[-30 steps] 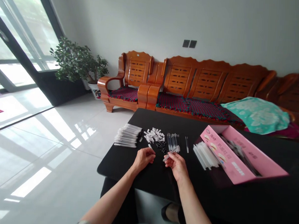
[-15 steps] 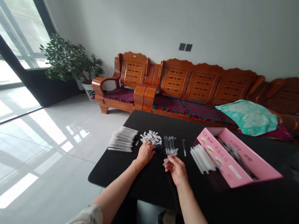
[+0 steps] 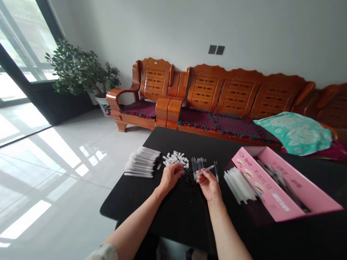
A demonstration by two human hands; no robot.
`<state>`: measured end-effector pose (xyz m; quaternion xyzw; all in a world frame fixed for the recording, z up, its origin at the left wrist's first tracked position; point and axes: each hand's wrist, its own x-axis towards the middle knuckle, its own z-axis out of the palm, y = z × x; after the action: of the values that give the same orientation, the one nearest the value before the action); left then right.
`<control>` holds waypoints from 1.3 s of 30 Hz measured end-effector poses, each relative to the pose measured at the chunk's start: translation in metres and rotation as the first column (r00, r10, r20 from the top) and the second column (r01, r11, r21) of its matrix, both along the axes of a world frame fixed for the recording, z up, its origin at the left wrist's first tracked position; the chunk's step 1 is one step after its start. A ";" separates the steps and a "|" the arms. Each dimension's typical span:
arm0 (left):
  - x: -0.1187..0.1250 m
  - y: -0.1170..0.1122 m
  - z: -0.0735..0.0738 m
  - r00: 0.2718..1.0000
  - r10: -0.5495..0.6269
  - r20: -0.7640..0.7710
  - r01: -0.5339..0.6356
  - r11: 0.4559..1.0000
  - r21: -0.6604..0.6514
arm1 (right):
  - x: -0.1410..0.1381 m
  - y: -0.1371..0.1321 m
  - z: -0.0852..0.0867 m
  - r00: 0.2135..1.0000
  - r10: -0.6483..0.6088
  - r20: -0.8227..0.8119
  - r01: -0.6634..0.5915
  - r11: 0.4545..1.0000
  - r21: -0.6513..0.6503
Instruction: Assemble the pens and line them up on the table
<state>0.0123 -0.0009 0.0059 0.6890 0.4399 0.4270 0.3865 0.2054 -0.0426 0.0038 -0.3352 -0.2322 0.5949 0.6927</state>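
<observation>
Between the thumb and fingers of my right hand (image 3: 209,185) is a translucent pen barrel (image 3: 205,171), nearly level, its far end pointing right. My left hand (image 3: 170,177) is pinched closed beside the small black pen parts (image 3: 186,176); anything in its fingertips is hidden. White pen caps (image 3: 175,159) are heaped just beyond the left hand. Dark-filled pen refills (image 3: 199,163) lie in a row behind the right hand, with a few more refills (image 3: 216,170) to its right. At the left lies a stack of assembled-looking pens (image 3: 141,163).
Clear empty barrels (image 3: 239,185) lie in a pile right of my hands, against a pink open box (image 3: 270,195) with dark contents. The black table (image 3: 135,205) has a rounded near-left corner. A wooden sofa (image 3: 204,89) stands behind it, a potted plant (image 3: 81,70) at the far left.
My right hand has lifted a little and turned the barrel from steep to nearly level. My left hand has shifted slightly right, its fingers drawn together above the black parts.
</observation>
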 end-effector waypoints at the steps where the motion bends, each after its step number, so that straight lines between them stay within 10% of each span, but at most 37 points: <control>1: 0.003 0.000 0.000 0.992 -0.037 0.119 0.046 0.996 -0.079 | 0.001 0.001 -0.002 1.000 -0.019 -0.017 0.019 1.000 0.005; 5: 0.013 -0.001 -0.004 0.877 -0.102 0.469 0.226 0.950 -0.216 | 0.001 0.002 -0.008 0.998 -0.056 -0.029 0.057 0.998 0.025; 12: 0.019 -0.005 -0.007 0.775 -0.159 0.611 0.351 0.913 -0.208 | -0.011 0.001 -0.005 0.999 -0.051 -0.004 0.051 0.998 0.035; 39: 0.020 -0.006 -0.002 0.788 -0.140 0.599 0.342 0.909 -0.237 | -0.016 -0.005 0.000 0.995 -0.046 0.088 0.043 0.998 0.038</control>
<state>0.0326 -0.0066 0.0039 0.5055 0.2768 0.4785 0.6625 0.1893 -0.0479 0.0042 -0.3538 -0.2662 0.5595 0.7007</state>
